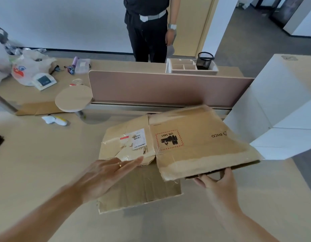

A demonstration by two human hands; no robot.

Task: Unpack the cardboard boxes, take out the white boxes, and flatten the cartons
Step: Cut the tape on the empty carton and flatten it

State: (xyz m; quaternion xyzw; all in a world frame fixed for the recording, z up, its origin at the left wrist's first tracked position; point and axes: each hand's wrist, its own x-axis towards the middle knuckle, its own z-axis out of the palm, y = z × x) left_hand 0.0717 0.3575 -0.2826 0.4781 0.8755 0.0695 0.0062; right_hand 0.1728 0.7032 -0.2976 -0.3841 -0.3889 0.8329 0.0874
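right grip [217,182]: fingers curled under the near edge of the carton [194,145], thumb hidden. it has hold of that edge and carries the right half up off the desk [37,163].
left grip [105,173]: flat, fingers straight, holding nothing. fingertips rest on the carton's left panel, just below the torn label [139,139].

carton is mid-desk in front of me, mostly collapsed, right side tilted up. one flap [139,189] lies splayed toward me on the desk, below my left grip. white boxes [282,105] are stacked at the right, just beside the raised carton corner; can't tell if they touch.

my read: this is the flattening step, and this carton looks already unpacked.

risks:
- pressing down on the left while lifting on the right twists the board. the torn seam near my left fingertips could rip more.
- the right hold is on a thin, frayed edge. it could slip out and the panel would flop down.
- swinging the raised side to the right could knock the white stack.
- the near flap could fold the wrong way under the panel and stop the carton lying flat.
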